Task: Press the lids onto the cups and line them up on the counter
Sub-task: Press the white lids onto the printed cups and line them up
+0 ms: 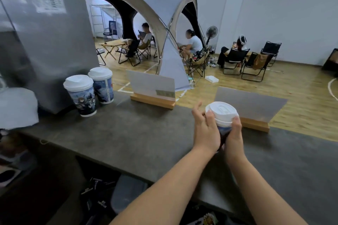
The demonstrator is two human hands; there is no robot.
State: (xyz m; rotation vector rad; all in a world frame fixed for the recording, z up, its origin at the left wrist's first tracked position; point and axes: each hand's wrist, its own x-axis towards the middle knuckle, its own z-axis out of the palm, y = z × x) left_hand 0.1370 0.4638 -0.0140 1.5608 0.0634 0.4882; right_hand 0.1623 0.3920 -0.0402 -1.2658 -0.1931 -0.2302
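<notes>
A grey counter (137, 133) runs before a hall with a tent (146, 5) and seated people. Two lidded cups (91, 89) stand side by side at its far left, likely the start of the row. Nearer, both hands hold a third cup (224, 129) above the counter: the left hand (205, 129) wraps its side, the right hand (235, 133) grips opposite with thumb on the lid (221, 110), apparently seating it.
</notes>
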